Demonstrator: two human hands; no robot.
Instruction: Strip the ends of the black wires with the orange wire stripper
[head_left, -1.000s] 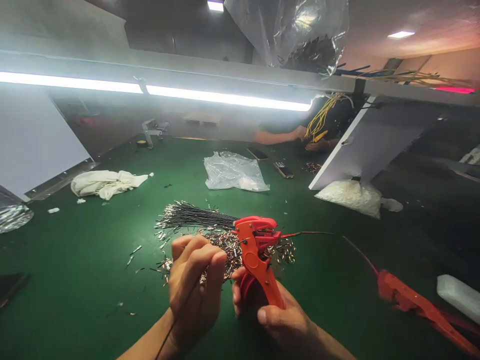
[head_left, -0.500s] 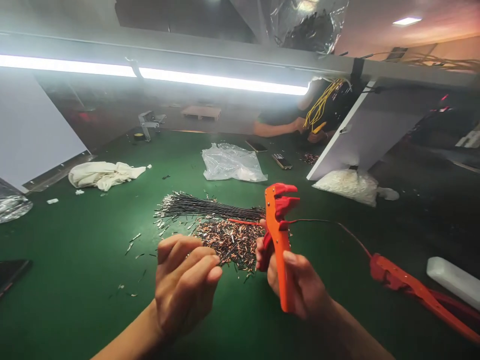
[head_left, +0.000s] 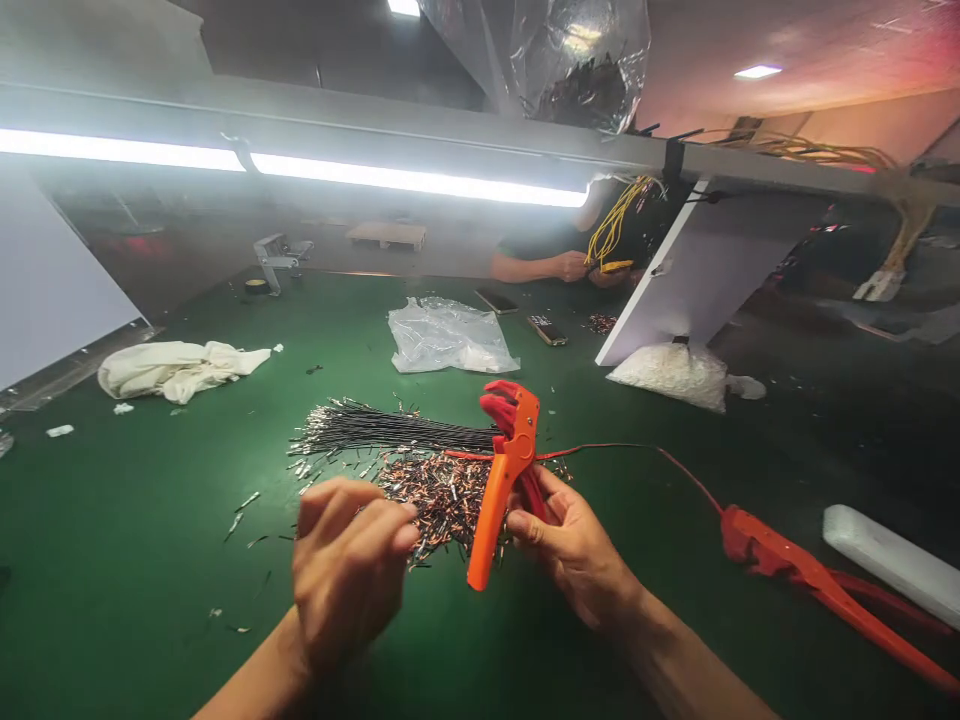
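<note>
My right hand grips an orange and red wire stripper, held upright with its red jaws facing left. To its left, my left hand is closed, fingertips pressed toward the thumb; whatever it may pinch is too small and blurred to make out. Behind the hands lies a bundle of black wires with bare silvery ends at the left. A heap of short black and copper wire scraps lies in front of that bundle, partly hidden by the stripper. A thin red-black wire passes behind the stripper.
A second orange wire stripper lies at the right beside a white block. Further back on the green table are a clear plastic bag, a white cloth and phones. Across the table, another person's hands hold yellow wires.
The wire stripper in my right hand has turned over, its jaws swinging from facing right to facing left. My left hand stays closed. The whole view has shifted slightly.
</note>
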